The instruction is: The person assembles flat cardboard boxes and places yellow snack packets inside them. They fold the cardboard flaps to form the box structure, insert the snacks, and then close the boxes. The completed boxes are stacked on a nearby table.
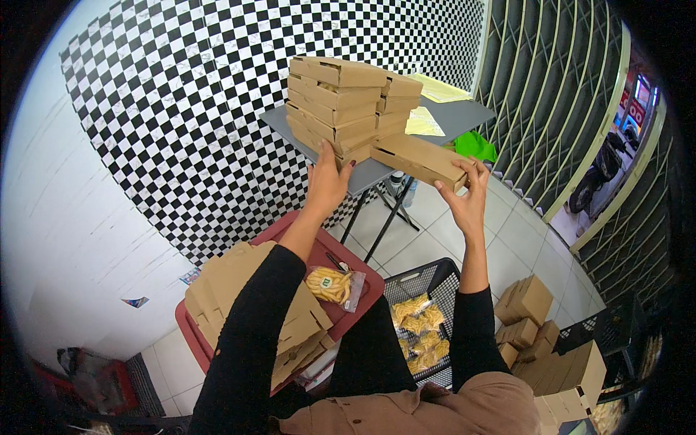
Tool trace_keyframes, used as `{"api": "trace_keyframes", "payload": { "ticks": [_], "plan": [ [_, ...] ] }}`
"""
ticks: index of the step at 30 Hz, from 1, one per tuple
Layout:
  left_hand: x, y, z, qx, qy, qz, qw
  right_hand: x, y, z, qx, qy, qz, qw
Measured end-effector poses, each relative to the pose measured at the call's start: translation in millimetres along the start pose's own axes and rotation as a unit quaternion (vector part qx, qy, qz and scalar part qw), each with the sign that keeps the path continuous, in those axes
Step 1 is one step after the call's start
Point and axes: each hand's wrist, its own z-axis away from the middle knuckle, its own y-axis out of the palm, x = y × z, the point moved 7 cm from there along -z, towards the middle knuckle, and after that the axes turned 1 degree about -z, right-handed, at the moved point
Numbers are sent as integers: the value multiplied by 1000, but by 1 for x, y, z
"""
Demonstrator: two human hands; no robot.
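Note:
My right hand (468,187) grips the near end of a closed flat cardboard box (416,157), thumb on its side and fingers over its top. That box's far end lies against a stack of similar cardboard boxes (334,103) on a grey folding table (462,117). My left hand (329,179) rests with fingers spread against the lower front corner of the stack; whether it presses the lowest box cannot be told. A second pile of boxes (399,103) stands directly behind the first. Yellow printed sheets (427,122) lie beside the piles.
A red table (375,288) holds unfolded cardboard blanks (228,283), a bag of yellow snack sticks (329,285) and a pen. Below, a black plastic crate (451,269) contains several snack bags. More cardboard boxes (524,299) stand at the right. A folding metal gate (544,109) borders the room.

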Motion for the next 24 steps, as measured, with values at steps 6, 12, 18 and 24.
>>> {"api": "trace_keyframes", "payload": {
  "ticks": [6,12,18,24],
  "plan": [
    [23,5,-22,38,-51,24,998,-11,27,-14,8,-8,-9,1000],
    [46,-1,-46,4,-31,-26,999,-13,58,-31,18,-10,16,1000],
    [65,-1,-68,50,-66,-30,996,-4,65,-42,-3,-39,46,998],
    [74,-10,-49,14,18,6,1000,5,68,-30,5,-36,55,998]
  ]
}}
